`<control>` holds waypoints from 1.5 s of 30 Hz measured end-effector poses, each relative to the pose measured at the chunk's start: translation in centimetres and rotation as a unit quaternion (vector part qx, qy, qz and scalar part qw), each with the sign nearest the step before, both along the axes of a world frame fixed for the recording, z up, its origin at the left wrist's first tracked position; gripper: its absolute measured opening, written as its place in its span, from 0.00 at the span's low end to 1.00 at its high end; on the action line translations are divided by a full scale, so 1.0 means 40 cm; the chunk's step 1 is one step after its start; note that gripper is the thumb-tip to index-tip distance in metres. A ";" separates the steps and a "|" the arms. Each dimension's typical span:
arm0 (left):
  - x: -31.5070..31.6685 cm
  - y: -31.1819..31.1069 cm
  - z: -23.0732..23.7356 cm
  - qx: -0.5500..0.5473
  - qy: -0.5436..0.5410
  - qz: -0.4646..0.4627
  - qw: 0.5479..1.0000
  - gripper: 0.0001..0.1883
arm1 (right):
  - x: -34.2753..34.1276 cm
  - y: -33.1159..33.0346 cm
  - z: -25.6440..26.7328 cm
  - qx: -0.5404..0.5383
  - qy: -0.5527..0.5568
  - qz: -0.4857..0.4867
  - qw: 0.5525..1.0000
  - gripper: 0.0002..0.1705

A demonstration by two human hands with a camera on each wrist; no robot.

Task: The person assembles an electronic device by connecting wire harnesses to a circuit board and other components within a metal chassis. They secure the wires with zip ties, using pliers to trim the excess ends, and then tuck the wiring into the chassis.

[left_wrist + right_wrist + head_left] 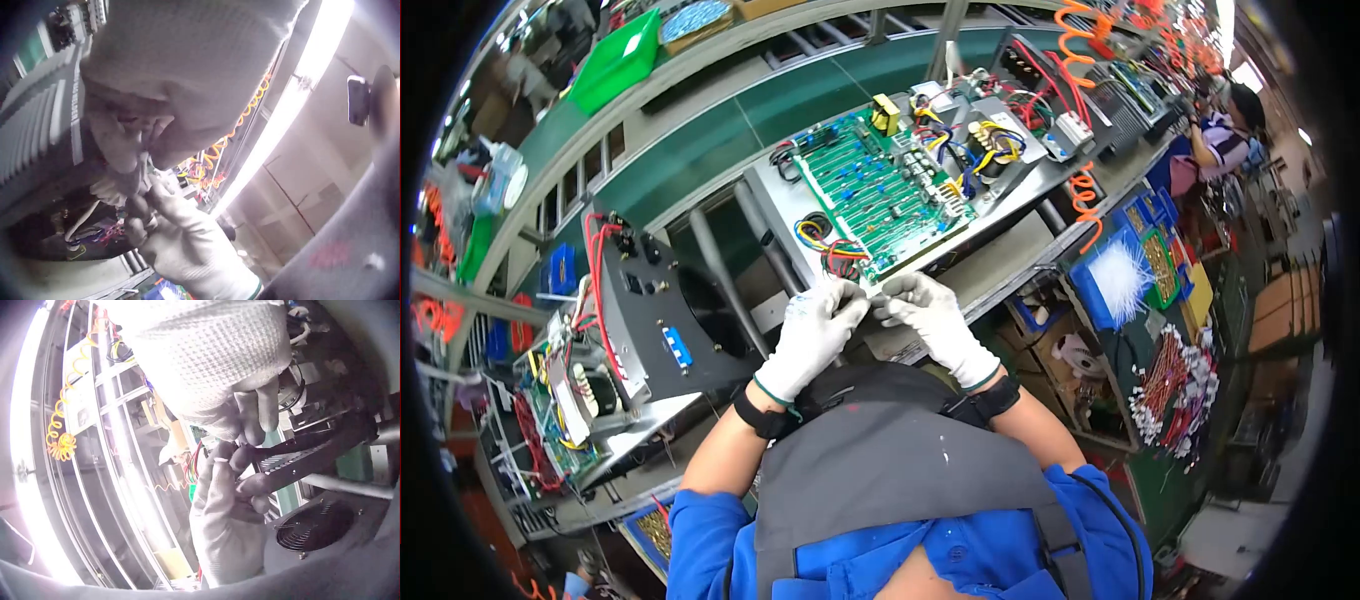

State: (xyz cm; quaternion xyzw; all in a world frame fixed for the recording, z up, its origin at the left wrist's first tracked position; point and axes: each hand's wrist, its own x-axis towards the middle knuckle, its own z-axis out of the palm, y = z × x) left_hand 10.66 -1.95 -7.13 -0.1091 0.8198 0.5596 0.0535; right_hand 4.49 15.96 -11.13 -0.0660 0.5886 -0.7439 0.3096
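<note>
Two white-gloved hands meet at the near edge of a green circuit board [870, 190], which lies on a metal chassis. The left hand [815, 335] has thumb and fingers bent together; it fills the top of the left wrist view. Facing it, the right hand [935, 325] has bent fingers too, its fingertips almost touching the left ones. In the right wrist view the right hand [219, 369] is above and the left hand [228, 531] below, fingertips close together. Whether anything small is pinched between them cannot be made out. Coloured wires [828, 240] lie just beyond the left hand.
A black fan housing [665, 310] with red wires stands at the left. Transformers with wires [990, 150] sit right of the board. An orange coiled hose [1084, 205] hangs at the right, near a blue bin [1090, 290] and bundled wires [1175, 395]. Another person [1225, 140] is at the far right.
</note>
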 end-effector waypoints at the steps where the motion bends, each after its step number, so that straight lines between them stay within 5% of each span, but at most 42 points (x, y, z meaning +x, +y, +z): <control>1: 0.004 -0.001 -0.005 0.004 -0.001 0.006 1.000 0.10 | -0.002 0.007 -0.009 -0.027 -0.007 -0.005 1.000 0.10; 3: 0.007 0.000 -0.010 -0.048 0.076 0.008 0.996 0.09 | -0.009 0.012 -0.017 -0.030 -0.024 -0.003 0.999 0.10; 31: 0.004 -0.002 -0.031 -0.123 0.113 -0.052 0.985 0.09 | 0.002 -0.012 0.025 0.090 0.086 0.045 0.991 0.07; 34: 0.002 0.011 -0.027 -0.152 0.132 -0.006 0.980 0.10 | 0.002 -0.018 0.065 0.209 0.189 0.028 0.959 0.05; 36: 0.006 0.010 -0.032 -0.167 0.190 0.063 0.965 0.11 | -0.003 -0.013 0.111 0.265 0.295 0.117 0.910 0.07; 41: -0.021 -0.016 -0.061 -0.208 0.259 0.063 0.941 0.08 | -0.011 -0.035 0.127 0.168 0.382 0.255 0.872 0.05; 45: -0.025 -0.025 -0.073 -0.205 0.267 0.043 0.941 0.08 | -0.034 -0.076 0.136 0.191 0.407 0.335 0.828 0.08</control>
